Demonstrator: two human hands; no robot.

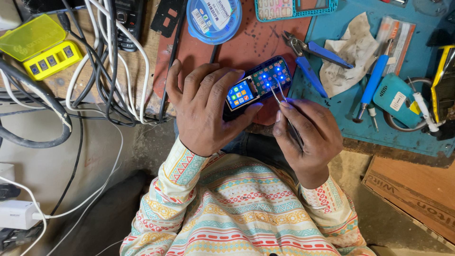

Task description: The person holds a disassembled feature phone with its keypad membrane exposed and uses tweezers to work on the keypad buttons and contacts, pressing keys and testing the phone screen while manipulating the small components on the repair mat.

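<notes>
Item: small opened phone (pixel 256 85), screen lit at its left end, bare keypad board with blue lights at its right end, lying slantwise above the near edge of the bench, roughly at the middle of the scene. Your left hand (pixel 204 111) wraps it from the left: the fingers (pixel 222 83) curl over the far side and left end of the phone, the thumb comes up under its near edge, so the phone sits clasped between them with screen and board left uncovered. Your right hand (pixel 310 137) lies just right of and nearer than the phone, fingers closed in a pinch around a pair of thin metal tweezers (pixel 283 106); the tweezer tips reach up and left onto the lit keypad board, touching or all but touching it, which of the two cannot be told. Surroundings: red-brown mat (pixel 256 42) under the phone; blue mat (pixel 412 57) to the right, bearing blue-handled cutters (pixel 310 54), a crumpled pale cloth (pixel 350 52), a blue-handled screwdriver (pixel 373 83) and a teal box-shaped gadget (pixel 394 97). Far centre, a round blue-lidded tin (pixel 213 16). Far left, a yellow plastic case (pixel 40 45) with its lid open, and a tangle of black and white cables (pixel 102 71) running down the left side. Near right, a brown cardboard box (pixel 417 189). Your patterned sleeves (pixel 237 208) fill the near centre.
</notes>
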